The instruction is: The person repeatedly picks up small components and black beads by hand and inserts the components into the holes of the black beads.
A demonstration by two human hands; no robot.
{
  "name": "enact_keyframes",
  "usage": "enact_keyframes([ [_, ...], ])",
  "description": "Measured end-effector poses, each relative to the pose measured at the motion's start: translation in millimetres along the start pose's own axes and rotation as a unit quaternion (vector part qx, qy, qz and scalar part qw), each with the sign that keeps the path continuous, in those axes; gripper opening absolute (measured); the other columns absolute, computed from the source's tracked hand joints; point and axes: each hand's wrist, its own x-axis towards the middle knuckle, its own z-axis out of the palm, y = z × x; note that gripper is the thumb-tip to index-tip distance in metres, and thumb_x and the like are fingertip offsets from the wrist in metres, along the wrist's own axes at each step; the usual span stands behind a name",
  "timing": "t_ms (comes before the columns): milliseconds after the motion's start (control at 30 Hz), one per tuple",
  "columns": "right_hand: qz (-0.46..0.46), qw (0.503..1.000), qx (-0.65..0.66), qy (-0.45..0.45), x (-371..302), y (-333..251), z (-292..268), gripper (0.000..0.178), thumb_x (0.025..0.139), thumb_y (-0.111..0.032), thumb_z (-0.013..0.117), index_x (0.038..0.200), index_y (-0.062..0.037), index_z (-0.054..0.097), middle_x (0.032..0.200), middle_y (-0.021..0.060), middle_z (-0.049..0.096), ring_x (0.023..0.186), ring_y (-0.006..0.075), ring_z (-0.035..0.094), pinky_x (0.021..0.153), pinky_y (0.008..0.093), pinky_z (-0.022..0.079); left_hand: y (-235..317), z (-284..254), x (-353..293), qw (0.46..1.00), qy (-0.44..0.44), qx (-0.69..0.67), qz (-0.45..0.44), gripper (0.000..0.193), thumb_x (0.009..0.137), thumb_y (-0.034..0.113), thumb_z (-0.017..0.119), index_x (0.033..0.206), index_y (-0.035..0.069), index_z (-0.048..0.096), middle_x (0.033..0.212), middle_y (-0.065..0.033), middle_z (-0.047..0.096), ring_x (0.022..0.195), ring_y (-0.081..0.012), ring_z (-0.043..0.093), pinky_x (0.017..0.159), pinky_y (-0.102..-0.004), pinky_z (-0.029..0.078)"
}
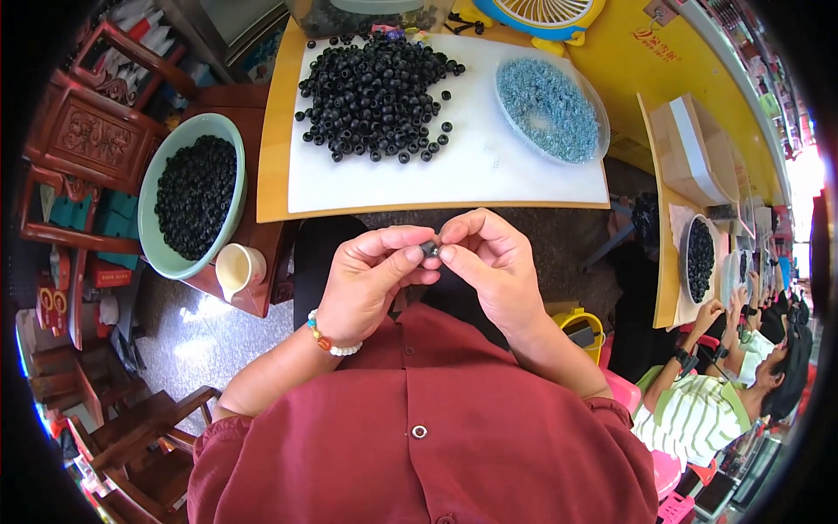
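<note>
In front of my chest, just short of the table edge, my two hands meet with their fingertips together. My left hand (362, 275) pinches a small black bead-like piece (429, 249) between thumb and fingers. My right hand (493, 271) is closed in a pinch against the same piece, where a tiny shiny spot shows; what this hand holds is too small to make out. Beyond them, a big heap of round black pieces with holes (371, 96) lies on a white board (436, 188). To its right, a clear round tray (602, 144) holds many tiny pale-blue glassy bits (546, 100).
At left, a pale green basin (148, 227) of black pieces and a cream cup (238, 269) sit on a wooden seat. A clear bin (349, 17) and a blue-yellow fan (546, 13) stand at the back. A yellow bucket (589, 323) and people (698, 402) are at right.
</note>
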Motion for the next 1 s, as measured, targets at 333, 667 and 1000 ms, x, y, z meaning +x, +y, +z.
enact_keyframes([
  [333, 0.096, 0.99, 0.094, -0.042, 30, 6, -6, 0.009, 0.084, 0.0, 0.062, 0.087, -0.0023, 0.053, 0.083, 0.0051, 0.06, 0.075, 0.0126, 0.061, 0.069, 0.0249, 0.05, 3, -12, 16, 0.999, 0.03, 0.015, -0.009, 0.02, 0.09, 0.003, 0.055, 0.109, 0.0, 0.061, 0.1, -0.009, 0.064, 0.084, -0.0152, 0.065, 0.077, -0.0273, 0.056],
  [667, -0.226, 0.817, -0.523, 0.09, 123, 7, -43, 0.001, 0.077, -0.009, 0.065, 0.078, -0.0085, 0.065, 0.076, 0.0039, 0.062, 0.066, 0.0182, 0.057, 0.067, 0.0318, 0.041, 9, -26, 34, 0.989, 0.07, -0.101, -0.079, 0.023, 0.09, 0.005, 0.055, 0.112, 0.0, 0.059, 0.102, -0.01, 0.063, 0.087, -0.0158, 0.064, 0.077, -0.029, 0.056],
  [1000, -0.195, 0.627, -0.753, 0.046, 189, 17, -58, 0.002, 0.072, -0.013, 0.065, 0.074, -0.0124, 0.064, 0.073, 0.0019, 0.064, 0.077, 0.0214, 0.059, 0.075, 0.0379, 0.036, 14, -34, 42, 0.987, 0.079, -0.11, -0.083, 0.023, 0.09, 0.005, 0.055, 0.112, -0.001, 0.059, 0.101, -0.0091, 0.063, 0.087, -0.0155, 0.064, 0.077, -0.0289, 0.056],
])
